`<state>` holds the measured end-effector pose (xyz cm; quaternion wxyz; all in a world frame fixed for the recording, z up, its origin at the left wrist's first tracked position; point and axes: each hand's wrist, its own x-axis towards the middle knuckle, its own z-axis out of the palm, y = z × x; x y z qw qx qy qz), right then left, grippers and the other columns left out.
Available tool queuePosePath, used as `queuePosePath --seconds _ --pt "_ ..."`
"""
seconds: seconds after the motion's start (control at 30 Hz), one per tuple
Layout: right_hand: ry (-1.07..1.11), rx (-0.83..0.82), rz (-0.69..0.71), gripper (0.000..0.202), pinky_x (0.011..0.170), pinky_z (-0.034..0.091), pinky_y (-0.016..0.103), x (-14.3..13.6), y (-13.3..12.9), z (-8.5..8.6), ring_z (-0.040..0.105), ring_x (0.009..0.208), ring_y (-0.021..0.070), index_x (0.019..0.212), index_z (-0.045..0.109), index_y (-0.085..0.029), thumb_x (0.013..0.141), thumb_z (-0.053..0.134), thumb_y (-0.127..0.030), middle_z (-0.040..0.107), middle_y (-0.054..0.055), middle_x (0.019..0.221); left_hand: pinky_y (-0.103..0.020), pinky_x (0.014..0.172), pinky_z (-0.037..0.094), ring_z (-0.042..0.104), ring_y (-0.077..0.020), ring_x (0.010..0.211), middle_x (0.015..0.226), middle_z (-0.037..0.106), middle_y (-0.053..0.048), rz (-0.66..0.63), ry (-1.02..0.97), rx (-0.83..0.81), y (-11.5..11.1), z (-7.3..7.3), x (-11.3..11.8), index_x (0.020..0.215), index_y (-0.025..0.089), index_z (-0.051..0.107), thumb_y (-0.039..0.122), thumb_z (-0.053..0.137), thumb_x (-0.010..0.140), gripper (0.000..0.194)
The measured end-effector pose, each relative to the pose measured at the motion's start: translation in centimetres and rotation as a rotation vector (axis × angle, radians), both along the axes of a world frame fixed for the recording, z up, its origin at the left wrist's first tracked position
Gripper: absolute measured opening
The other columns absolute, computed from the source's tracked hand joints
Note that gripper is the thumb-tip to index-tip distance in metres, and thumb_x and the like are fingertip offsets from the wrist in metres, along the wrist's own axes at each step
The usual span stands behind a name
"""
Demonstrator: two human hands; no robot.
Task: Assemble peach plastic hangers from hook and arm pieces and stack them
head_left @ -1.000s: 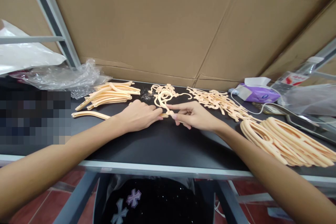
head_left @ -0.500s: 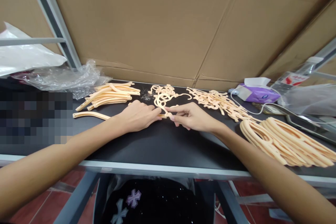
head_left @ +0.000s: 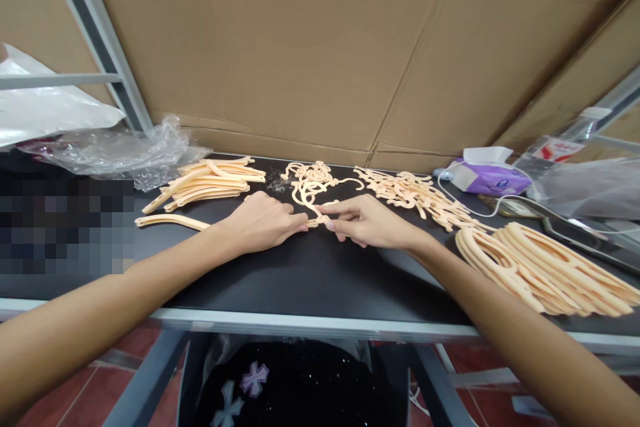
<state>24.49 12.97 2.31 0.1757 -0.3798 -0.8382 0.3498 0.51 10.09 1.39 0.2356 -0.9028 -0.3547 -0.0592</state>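
Observation:
My left hand (head_left: 267,221) is closed on a peach plastic hanger arm (head_left: 173,219), whose curved far end lies on the table beyond my left wrist. Its tip (head_left: 312,223) shows just past my left fingertips. My right hand (head_left: 367,221) pinches a peach hanger hook (head_left: 316,211) by its base, right against that tip. Whether the two pieces are locked together cannot be made out. Behind my hands lies a small pile of loose hooks (head_left: 313,175).
Hanger arms (head_left: 215,180) are stacked at the left back, with crumpled clear plastic (head_left: 155,150) behind. A spread of small peach pieces (head_left: 405,190) lies right of centre. Folded hangers (head_left: 545,267) sit far right, near a tissue pack (head_left: 493,177) and a bottle (head_left: 560,147).
My left fingertips have slid slightly right along the hanger arm, closer to the hook's base. My right hand has barely moved and keeps its pinch.

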Motion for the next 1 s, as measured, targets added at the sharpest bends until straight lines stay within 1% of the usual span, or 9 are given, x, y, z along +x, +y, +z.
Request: queuePosePath --seconds 0.1,0.23,0.37,0.47,0.53,0.67,0.8,1.0 --pt "0.022 -0.02 0.009 0.052 0.04 0.039 0.019 0.05 0.06 -0.1 0.044 0.038 0.0055 0.138 0.06 -0.018 0.088 0.06 -0.033 0.063 -0.003 0.06 -0.028 0.049 0.021 0.055 -0.015 0.05 0.063 0.064 -0.004 -0.004 -0.002 0.005 -0.11 0.25 0.05 0.095 0.02 0.069 0.038 0.042 0.102 0.033" --pt "0.023 -0.039 0.023 0.053 0.039 0.037 0.018 -0.07 -0.09 0.09 0.044 0.037 0.0055 0.139 0.059 -0.018 0.088 0.06 -0.032 0.062 -0.003 0.06 -0.027 0.052 0.027 0.055 -0.0144 0.051 0.066 0.064 -0.005 -0.009 -0.011 0.008 -0.22 0.44 0.13 0.1 0.019 0.068 0.036 0.043 0.102 0.03" --pt "-0.023 -0.016 0.028 0.052 0.04 0.038 0.018 -0.24 -0.33 0.36 0.045 0.038 0.0056 0.14 0.058 -0.019 0.089 0.058 -0.03 0.063 -0.003 0.06 -0.026 0.052 0.028 0.059 -0.0151 0.059 0.077 0.065 -0.006 0.011 0.01 -0.006 -0.28 0.51 0.14 0.107 0.021 0.067 0.024 0.046 0.099 0.023" --pt "-0.03 0.004 0.014 0.05 0.041 0.04 0.018 -0.31 -0.44 0.45 0.047 0.038 0.0058 0.138 0.06 -0.018 0.089 0.057 -0.029 0.063 -0.003 0.06 -0.025 0.051 0.025 0.061 -0.0164 0.068 0.091 0.066 -0.008 0.018 0.025 -0.017 -0.22 0.44 0.1 0.105 0.021 0.068 0.023 0.048 0.098 0.022" --pt "-0.032 0.023 0.004 0.048 0.043 0.041 0.019 -0.29 -0.48 0.5 0.047 0.039 0.006 0.135 0.063 -0.017 0.089 0.056 -0.029 0.065 -0.002 0.062 -0.025 0.05 0.025 0.062 -0.0169 0.073 0.095 0.065 -0.008 0.016 0.02 -0.026 -0.14 0.35 0.07 0.106 0.021 0.068 0.023 0.048 0.098 0.022" --pt "-0.04 0.05 -0.01 0.049 0.044 0.041 0.02 -0.2 -0.52 0.64 0.048 0.041 0.007 0.136 0.062 -0.017 0.089 0.056 -0.03 0.068 -0.001 0.065 -0.023 0.051 0.028 0.061 -0.0163 0.073 0.09 0.065 -0.007 0.01 -0.017 -0.044 0.03 0.16 -0.05 0.108 0.021 0.069 0.024 0.048 0.098 0.023" --pt "-0.042 0.121 -0.002 0.05 0.053 0.044 0.022 -0.16 -0.48 0.61 0.05 0.045 0.0083 0.138 0.059 -0.017 0.09 0.056 -0.028 0.069 -0.001 0.063 -0.023 0.05 0.03 0.062 -0.0156 0.071 0.084 0.067 -0.006 -0.046 -0.074 -0.028 0.21 -0.02 -0.26 0.107 0.02 0.07 0.022 0.049 0.097 0.023" --pt "-0.071 0.254 0.016 0.043 0.06 0.042 0.023 -0.19 -0.51 0.56 0.053 0.055 0.0092 0.132 0.065 -0.019 0.091 0.055 -0.027 0.067 0.0 0.071 -0.024 0.05 0.029 0.063 -0.0159 0.071 0.085 0.07 -0.005 -0.07 -0.079 -0.006 0.28 -0.16 -0.36 0.112 0.022 0.07 0.021 0.054 0.094 0.024"
